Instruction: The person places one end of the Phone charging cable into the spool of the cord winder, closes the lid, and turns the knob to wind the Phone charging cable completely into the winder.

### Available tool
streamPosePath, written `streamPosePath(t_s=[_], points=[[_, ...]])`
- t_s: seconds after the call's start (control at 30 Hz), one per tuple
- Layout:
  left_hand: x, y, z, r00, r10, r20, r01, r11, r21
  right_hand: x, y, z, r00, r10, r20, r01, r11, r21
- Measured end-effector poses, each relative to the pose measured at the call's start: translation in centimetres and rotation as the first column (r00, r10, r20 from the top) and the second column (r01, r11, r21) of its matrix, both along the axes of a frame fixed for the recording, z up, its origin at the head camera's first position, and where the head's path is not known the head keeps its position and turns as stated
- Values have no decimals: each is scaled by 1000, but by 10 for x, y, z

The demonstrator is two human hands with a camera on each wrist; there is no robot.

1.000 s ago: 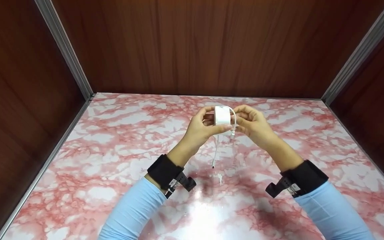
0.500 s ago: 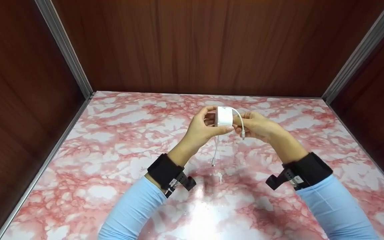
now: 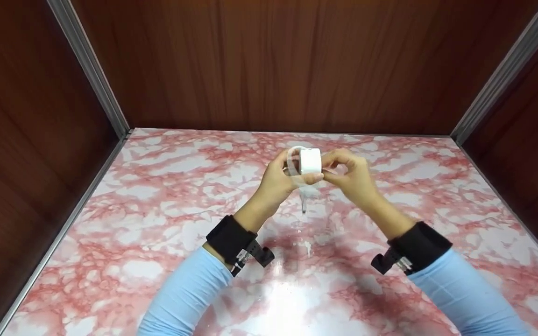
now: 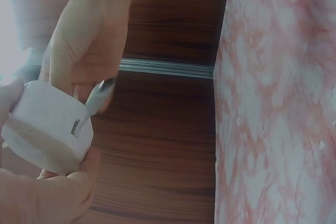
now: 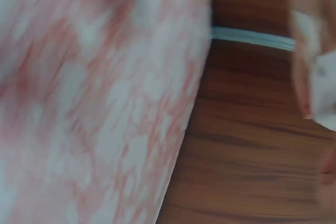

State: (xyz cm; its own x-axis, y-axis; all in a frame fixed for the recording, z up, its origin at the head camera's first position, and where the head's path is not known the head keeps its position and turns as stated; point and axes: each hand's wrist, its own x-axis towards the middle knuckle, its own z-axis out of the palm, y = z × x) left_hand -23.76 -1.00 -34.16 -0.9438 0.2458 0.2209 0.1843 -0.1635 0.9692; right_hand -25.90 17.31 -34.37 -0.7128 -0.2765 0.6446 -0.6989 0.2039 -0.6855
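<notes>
My left hand (image 3: 274, 181) holds a small white rounded block (image 3: 310, 160) above the table, thumb on the near side and fingers behind. A blurred white cable (image 3: 291, 161) loops over the block's left side and across the left hand. Below hangs a cable end (image 3: 303, 206). Curled thumb and index finger of my right hand (image 3: 356, 175) pinch at the block's right side; the exact spot is hidden. In the left wrist view, the block (image 4: 47, 119) has a slot in its side, and a white connector (image 4: 97, 98) with a metal tip stands beside it.
The table (image 3: 157, 210) has a red-and-white marbled top. Dark wood-grain panels (image 3: 269, 65) enclose its back and both sides, with grey metal strips (image 3: 89, 60) at the corners. Black bands with small cameras are on both wrists.
The cable loop has swung from the block's right side to its left. The hanging cable end is higher. My right hand moved out right, then back to the block; my left hand stays nearly still.
</notes>
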Motion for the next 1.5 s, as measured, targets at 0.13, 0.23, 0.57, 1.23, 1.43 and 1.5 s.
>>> streamPosePath(t_s=[0.13, 0.23, 0.57, 1.23, 1.43, 1.5], points=[[0, 0, -1, 1000, -11, 13, 11, 1000, 22, -5, -3, -10, 913, -48, -405, 64, 998, 26], [-1, -1, -2, 1000, -14, 24, 13, 1000, 24, -5, -4, -13, 906, -55, -420, 74, 997, 28], [-1, -1, -3, 1000, 25, 15, -24, 998, -54, 17, -8, 2, 811, 208, 547, -11, 940, -341], [1, -3, -1, 1000, 14, 21, -12, 996, -84, 13, 3, 20, 761, 47, 647, -8, 998, -63], [1, -4, 0, 1000, -6, 9, 7, 998, -57, 7, 0, -5, 998, -56, -19, 56, 998, 12], [1, -4, 0, 1000, -12, 2, 12, 998, -58, 3, 1, -11, 976, -45, -215, 48, 999, 8]])
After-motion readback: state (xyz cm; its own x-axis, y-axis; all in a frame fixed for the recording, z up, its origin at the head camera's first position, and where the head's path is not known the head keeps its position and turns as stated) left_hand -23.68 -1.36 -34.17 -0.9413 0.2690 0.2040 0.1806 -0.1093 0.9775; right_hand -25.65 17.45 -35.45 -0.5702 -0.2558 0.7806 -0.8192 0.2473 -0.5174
